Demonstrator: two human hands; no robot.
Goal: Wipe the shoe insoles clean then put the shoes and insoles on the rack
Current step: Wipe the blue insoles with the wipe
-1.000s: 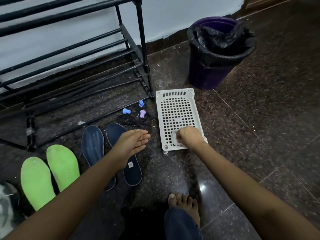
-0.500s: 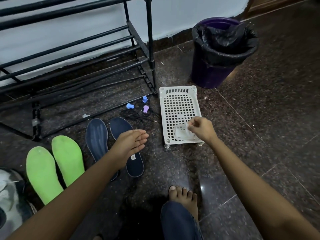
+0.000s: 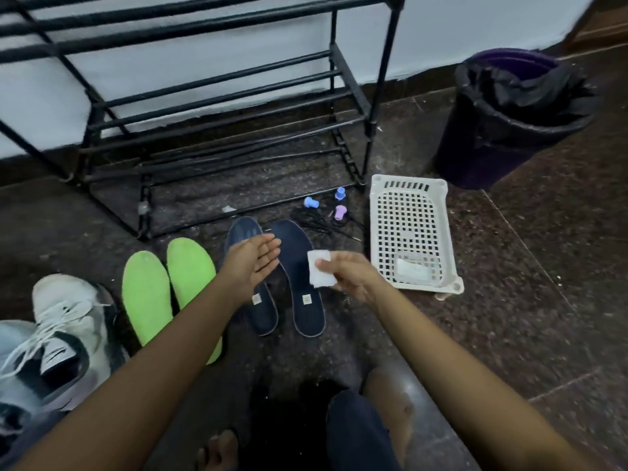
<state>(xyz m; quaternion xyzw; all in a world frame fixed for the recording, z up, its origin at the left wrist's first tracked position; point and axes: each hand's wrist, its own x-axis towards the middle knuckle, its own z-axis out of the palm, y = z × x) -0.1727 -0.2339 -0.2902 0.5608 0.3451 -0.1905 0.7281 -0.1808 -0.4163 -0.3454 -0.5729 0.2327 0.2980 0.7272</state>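
Note:
Two dark blue insoles [image 3: 300, 280] lie side by side on the floor in front of the black shoe rack [image 3: 217, 96]. Left of them lie two bright green insoles [image 3: 170, 290]. A white and grey laced shoe [image 3: 64, 338] stands at the lower left. My right hand [image 3: 346, 275] pinches a small white wipe [image 3: 319, 273] just above the right blue insole. My left hand [image 3: 253, 263] hovers palm up with straight fingers over the left blue insole, holding nothing.
A white perforated basket [image 3: 413, 232] with more wipes in it sits right of the insoles. Small blue and purple caps [image 3: 326, 203] and black laces lie by the rack's foot. A purple bin with a black liner [image 3: 509, 117] stands at the right. My bare feet are at the bottom.
My right hand has lifted a white wipe out of the basket and carried it left, over the blue insoles. My left hand stayed open above them. The view has shifted left.

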